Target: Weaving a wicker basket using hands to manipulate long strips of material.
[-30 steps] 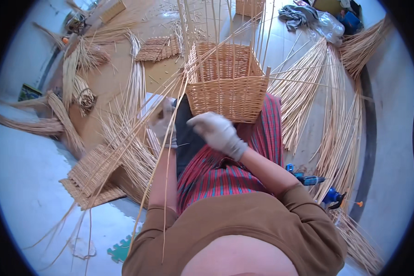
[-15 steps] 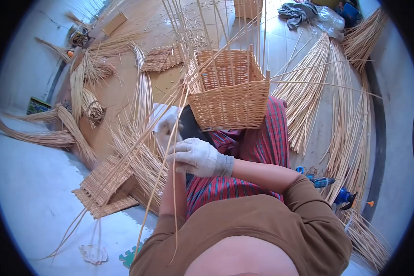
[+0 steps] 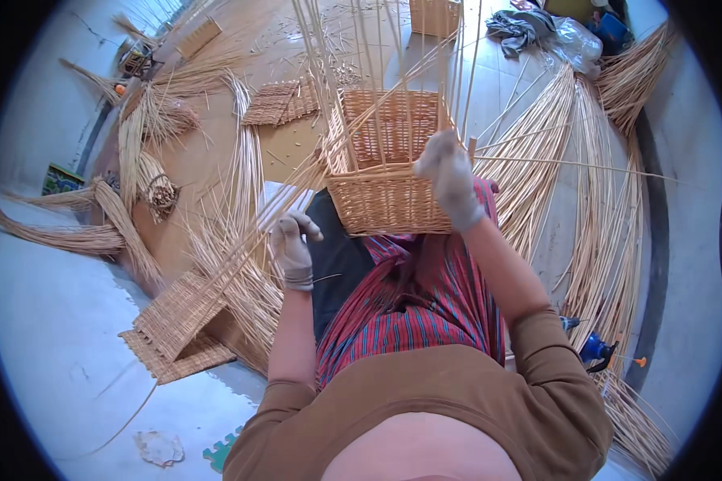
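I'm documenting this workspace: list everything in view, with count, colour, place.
Basket: 1, tan, at the person's knees
Stakes: several, pale tan, rising from the basket
Farther basket: 1, tan, top centre
Woven panels: at least 3, tan, left floor
Strand bundles: many, straw, floor both sides
Cloth: 1, grey, top right
Plastic bag: 1, clear, top right
Blue objects: at least 2, blue, right and top right
Foam piece: 1, green, lower left
Pale scrap: 1, whitish, lower left
Striped cloth: 1, mainly red, over the lap
Small edge clutter: count unclear, mixed
Top: 1, brown, lower centre
Forearms: 2, bare, lower centre
Left hand: 1, pale glove, left of basket
Right hand: 1, pale glove, basket's near right corner
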{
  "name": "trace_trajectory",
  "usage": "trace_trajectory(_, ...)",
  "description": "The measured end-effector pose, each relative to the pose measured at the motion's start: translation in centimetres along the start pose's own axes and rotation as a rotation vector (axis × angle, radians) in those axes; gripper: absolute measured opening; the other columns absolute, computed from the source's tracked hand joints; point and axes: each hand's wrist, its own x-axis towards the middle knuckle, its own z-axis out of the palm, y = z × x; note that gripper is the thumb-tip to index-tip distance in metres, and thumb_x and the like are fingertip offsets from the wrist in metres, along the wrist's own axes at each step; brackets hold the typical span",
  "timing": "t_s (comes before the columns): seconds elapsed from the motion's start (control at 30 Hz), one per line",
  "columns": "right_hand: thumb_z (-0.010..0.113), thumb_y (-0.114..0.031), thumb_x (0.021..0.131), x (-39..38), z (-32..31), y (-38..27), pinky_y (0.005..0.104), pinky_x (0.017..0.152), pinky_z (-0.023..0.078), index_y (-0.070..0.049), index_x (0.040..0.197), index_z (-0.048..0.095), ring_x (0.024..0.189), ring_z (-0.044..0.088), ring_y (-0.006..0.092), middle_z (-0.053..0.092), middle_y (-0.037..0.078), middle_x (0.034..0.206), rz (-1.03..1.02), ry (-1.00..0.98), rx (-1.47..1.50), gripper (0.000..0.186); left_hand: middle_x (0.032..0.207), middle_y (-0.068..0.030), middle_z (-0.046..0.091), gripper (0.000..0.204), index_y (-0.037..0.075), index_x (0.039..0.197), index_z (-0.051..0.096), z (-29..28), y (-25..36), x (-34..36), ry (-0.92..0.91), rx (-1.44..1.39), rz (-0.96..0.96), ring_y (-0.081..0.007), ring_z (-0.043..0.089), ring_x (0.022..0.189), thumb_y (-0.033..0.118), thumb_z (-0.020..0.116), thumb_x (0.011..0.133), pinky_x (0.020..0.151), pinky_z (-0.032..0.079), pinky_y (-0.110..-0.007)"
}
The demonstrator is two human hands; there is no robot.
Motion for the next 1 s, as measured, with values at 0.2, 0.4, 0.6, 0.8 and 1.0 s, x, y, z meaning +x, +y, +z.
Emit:
trace_trajectory(0.2,0.058,-0.021,0.104,0.4,-1.7,-1.7,0.0308,0.086,0.054,-0.008,0.108,0.063,0.080,0.063,0.0132,0.064,0.000,0.089,0.045,0.076,-0.167,0.015,0.110,-0.0131,0.067,0.069,0.001,0.131,0.056,2.4,-5.8,0.3,0.173,-0.228,-0.022,-0.0257,0.065,0.102,0.060,0.059,0.095,0.092,0.054,-0.041)
trace_trajectory(0.4,0.070,-0.010,0.096,0.2,-2.3,-1.4,0.0249,0.068,0.053,-0.007,0.099,0.066,0.078,0.063,0.0087,0.067,-0.001,0.083,0.189,0.267,-0.600,0.006,0.134,-0.0111,0.059,0.092,0.002,0.150,0.039,2.9,-7.6,9.8,-0.315,0.177,-0.225,-0.0184,0.060,0.111,0.033,0.088,0.079,0.091,0.053,-0.033)
trace_trajectory(0.6,0.071,-0.009,0.088,10.0,9.4,-3.1,0.0340,0.073,0.057,-0.009,0.104,0.069,0.084,0.073,0.0265,0.069,0.014,0.116,-0.744,-0.022,-1.140,0.016,0.121,-0.0061,0.063,0.059,0.007,0.141,0.054,9.0,-4.4,8.4,-0.032,0.270,-0.386,-0.0143,0.059,0.101,0.030,0.076,0.092,0.081,0.054,-0.030)
trace_trajectory(0.8,0.062,-0.006,0.092,9.2,10.1,-1.4,0.0377,0.066,0.059,-0.014,0.149,0.045,0.091,0.072,0.0278,0.060,0.015,0.138,-0.332,-0.049,-1.003,0.060,0.130,-0.0074,0.062,0.072,0.007,0.143,0.053,5.1,-8.5,8.8,-0.021,0.024,-0.200,-0.0203,0.057,0.115,0.040,0.081,0.085,0.099,0.049,-0.035)
trace_trajectory(1.0,0.051,-0.006,0.102,5.7,5.0,-3.1,0.0291,0.079,0.057,-0.005,0.122,0.063,0.108,0.069,0.0195,0.069,0.010,0.120,-0.159,-0.302,-0.771,0.022,0.146,-0.0144,0.052,0.094,0.003,0.151,0.042,6.6,-7.2,8.2,-0.094,0.171,-0.328,-0.0246,0.049,0.132,0.052,0.081,0.081,0.113,0.039,-0.036)
